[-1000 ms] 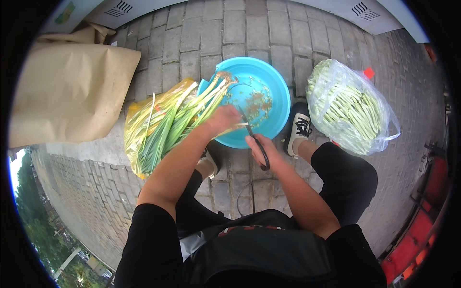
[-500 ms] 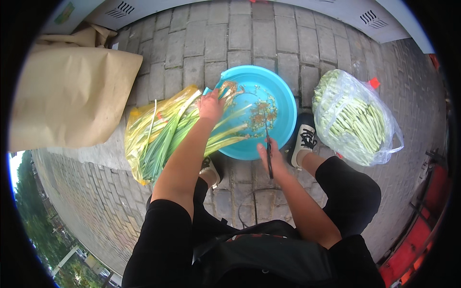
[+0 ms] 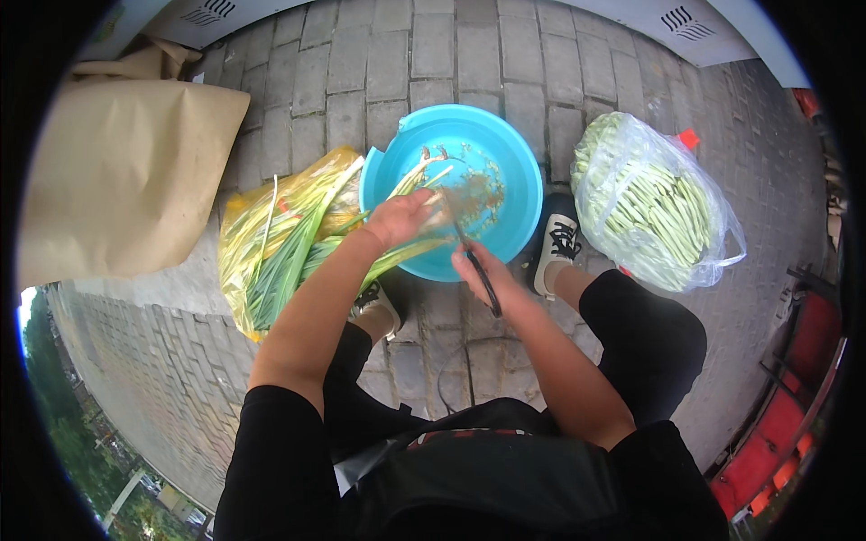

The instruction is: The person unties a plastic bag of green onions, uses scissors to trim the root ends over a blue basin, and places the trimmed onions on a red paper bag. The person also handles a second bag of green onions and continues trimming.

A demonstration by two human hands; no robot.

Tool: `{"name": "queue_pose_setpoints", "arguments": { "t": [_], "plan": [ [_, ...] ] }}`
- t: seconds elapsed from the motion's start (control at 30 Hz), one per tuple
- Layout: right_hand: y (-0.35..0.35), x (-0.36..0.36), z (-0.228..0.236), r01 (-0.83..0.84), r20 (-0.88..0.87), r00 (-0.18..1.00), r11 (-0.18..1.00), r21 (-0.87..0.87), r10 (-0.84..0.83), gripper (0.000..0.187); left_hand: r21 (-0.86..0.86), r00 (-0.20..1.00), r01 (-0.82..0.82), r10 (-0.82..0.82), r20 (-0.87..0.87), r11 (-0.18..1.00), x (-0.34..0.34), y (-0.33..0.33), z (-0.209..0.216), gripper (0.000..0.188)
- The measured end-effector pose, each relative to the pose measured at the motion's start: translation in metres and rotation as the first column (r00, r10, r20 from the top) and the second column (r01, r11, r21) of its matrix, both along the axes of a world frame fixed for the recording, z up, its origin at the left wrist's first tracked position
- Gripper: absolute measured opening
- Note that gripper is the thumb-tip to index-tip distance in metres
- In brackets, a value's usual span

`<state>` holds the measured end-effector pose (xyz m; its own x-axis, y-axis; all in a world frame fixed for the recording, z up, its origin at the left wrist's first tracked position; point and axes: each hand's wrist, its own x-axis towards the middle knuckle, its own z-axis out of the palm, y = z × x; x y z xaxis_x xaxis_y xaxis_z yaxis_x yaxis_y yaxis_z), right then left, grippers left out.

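Observation:
My left hand [image 3: 399, 221] is closed around the root ends of long green scallions [image 3: 410, 251], reaching over the left part of a light-blue plastic basin [image 3: 516, 242]. Several roots and pale stalks poke out past the fingers. My right hand [image 3: 478, 267] grips dark-handled scissors [image 3: 490, 287] at the basin's near edge. Their blades point away from me toward the root ends; motion blur hides whether they touch. Brown root trimmings and small pale bits [image 3: 485, 194] lie on the basin floor. More leafy scallions [image 3: 302, 248] rest on a yellow plastic bag [image 3: 236, 270] to the left.
A clear plastic bag of green beans [image 3: 658, 212] sits right of the basin. My shoes [image 3: 557, 243] stand on the grey brick paving [image 3: 388, 54] near the basin. Brown sheeting [image 3: 126, 171] hangs at the left; pale cabinets [image 3: 271, 13] line the far side.
My left hand has brought the root ends rightward over the basin toward the scissors. The scissors have shifted from pointing straight ahead to tilting toward the left hand. The whole view has shifted slightly.

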<state>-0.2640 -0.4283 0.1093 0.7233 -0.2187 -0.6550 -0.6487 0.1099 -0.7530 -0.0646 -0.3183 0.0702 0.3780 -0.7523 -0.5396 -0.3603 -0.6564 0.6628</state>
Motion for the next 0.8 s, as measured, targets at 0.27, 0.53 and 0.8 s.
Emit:
{"name": "queue_pose_setpoints", "arguments": {
  "t": [0.27,0.53,0.8],
  "plan": [
    [-0.008,-0.008,0.020,0.158,-0.089,0.986,0.964,0.213,-0.142,0.066,-0.004,0.977,-0.192,0.190,-0.098,0.981,0.009,0.002,-0.012,0.027],
    [0.005,-0.020,0.003,-0.089,-0.131,0.989,0.990,-0.110,0.074,0.070,0.021,0.956,-0.207,0.207,-0.209,0.978,0.013,-0.004,-0.006,0.027],
    [0.002,-0.009,-0.010,-0.046,-0.147,0.989,0.987,-0.152,0.024,0.061,-0.039,0.961,-0.206,0.195,-0.197,0.978,0.007,-0.002,-0.018,0.027]
  ]
}}
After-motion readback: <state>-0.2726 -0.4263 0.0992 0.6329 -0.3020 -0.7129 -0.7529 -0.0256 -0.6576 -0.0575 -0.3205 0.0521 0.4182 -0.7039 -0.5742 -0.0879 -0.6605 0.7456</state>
